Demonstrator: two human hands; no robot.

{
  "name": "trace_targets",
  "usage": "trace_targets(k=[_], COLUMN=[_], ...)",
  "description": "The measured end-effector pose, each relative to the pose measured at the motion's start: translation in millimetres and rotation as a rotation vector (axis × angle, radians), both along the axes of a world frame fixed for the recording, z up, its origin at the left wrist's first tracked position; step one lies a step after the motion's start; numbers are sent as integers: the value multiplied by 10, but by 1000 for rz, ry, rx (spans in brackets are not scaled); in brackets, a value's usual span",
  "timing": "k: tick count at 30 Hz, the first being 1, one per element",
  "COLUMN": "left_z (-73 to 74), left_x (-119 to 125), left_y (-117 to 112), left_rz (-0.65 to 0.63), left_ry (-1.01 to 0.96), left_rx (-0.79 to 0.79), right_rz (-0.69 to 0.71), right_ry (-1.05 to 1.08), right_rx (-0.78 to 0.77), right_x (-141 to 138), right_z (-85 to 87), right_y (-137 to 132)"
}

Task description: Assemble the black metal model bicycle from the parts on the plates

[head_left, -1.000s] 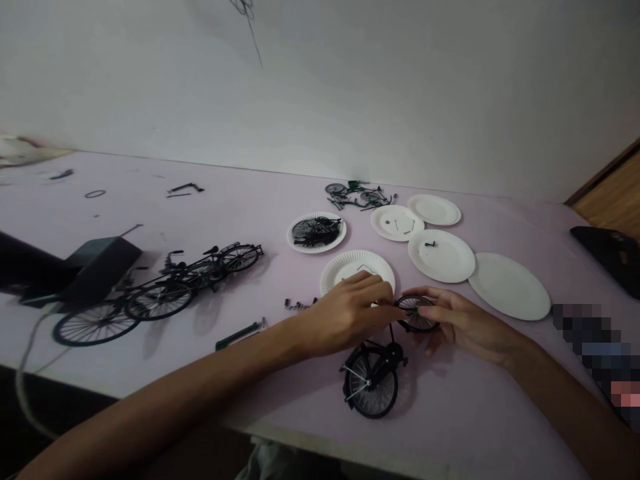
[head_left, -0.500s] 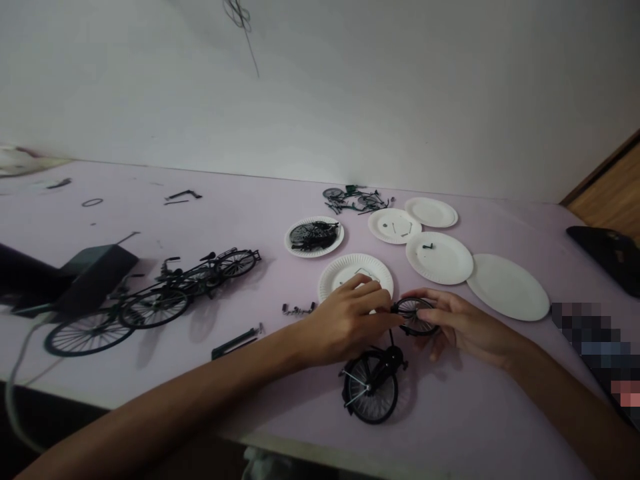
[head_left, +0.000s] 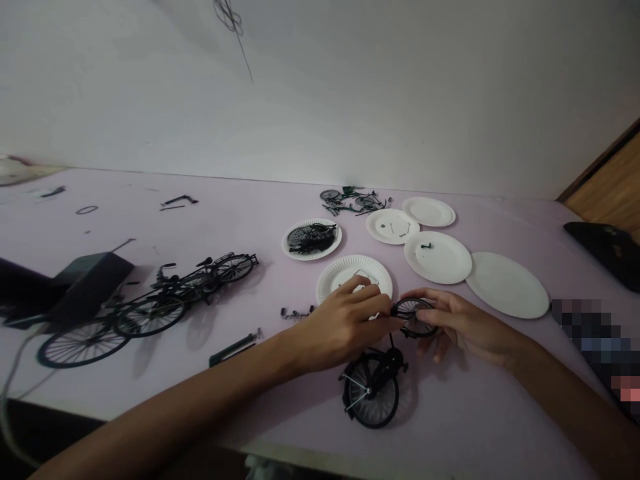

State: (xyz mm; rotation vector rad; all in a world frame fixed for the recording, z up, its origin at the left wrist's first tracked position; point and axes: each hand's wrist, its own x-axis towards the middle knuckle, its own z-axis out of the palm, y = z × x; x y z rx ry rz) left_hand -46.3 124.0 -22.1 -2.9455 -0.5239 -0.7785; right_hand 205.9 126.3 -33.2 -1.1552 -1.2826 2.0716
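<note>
A small black model bicycle (head_left: 373,390) stands partly built on the pale purple table (head_left: 250,220), its rear wheel nearest me. My left hand (head_left: 347,320) is closed in a pinch at the rim of the front wheel (head_left: 413,315). From the other side my right hand (head_left: 457,323) wraps its fingers round that same wheel. Just behind my left hand lies a white paper plate (head_left: 350,270) with thin wire parts in it.
More paper plates (head_left: 437,257) sit behind, one (head_left: 311,239) heaped with black parts, and beyond them green bicycle parts (head_left: 355,199). Finished model bicycles (head_left: 165,300) and a dark box (head_left: 87,277) stand at left. A screwdriver (head_left: 234,347) lies near my left forearm. A black phone (head_left: 607,245) lies far right.
Both hands keep their hold on the front wheel. The view has tilted slightly, so everything sits a little lower and further left in the frame.
</note>
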Motion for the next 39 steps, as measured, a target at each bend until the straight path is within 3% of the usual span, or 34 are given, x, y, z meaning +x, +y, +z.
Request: trace_targets(k=[11,18,25,34,39], left_z=[17,-21,10,31,-31], left_x=[13,30,48,64,83], left_y=[8,59,70,43,16], left_rz=[-24,-52,-57,-86,-34], left_ry=[62,54,8,-17,-89], left_rx=[183,191,263,142,-59], right_rz=[-10,-238,-274,-165,-181], right_ry=[-13,-64,-8,-16,54], right_rx=[32,158,120,187,127], right_x=[-22,-247,-251,-302,-291], right_z=[-28,-30,-120,-100,-79], right_y=[-10,-54,-62,-105,-127])
